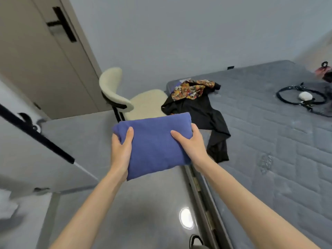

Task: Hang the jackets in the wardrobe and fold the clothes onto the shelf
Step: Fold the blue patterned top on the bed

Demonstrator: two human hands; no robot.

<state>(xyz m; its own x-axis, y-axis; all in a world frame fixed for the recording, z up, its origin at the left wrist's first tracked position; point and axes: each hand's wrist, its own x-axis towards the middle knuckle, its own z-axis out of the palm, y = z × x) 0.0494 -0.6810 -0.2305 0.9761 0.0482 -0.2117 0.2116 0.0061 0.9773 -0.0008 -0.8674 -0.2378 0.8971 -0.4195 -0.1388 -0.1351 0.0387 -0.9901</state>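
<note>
You've got the folded blue garment pinched between left hand and right hand, clear of the bed. Black clothing and a patterned piece, perhaps a shirt, remain unfolded there.

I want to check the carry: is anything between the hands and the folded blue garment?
Nothing visible. The left hand and right hand hold the folded blue fabric garment directly by its opposite edges, thumbs on top. Where it must go is out of view, so that path cannot be judged.
</note>
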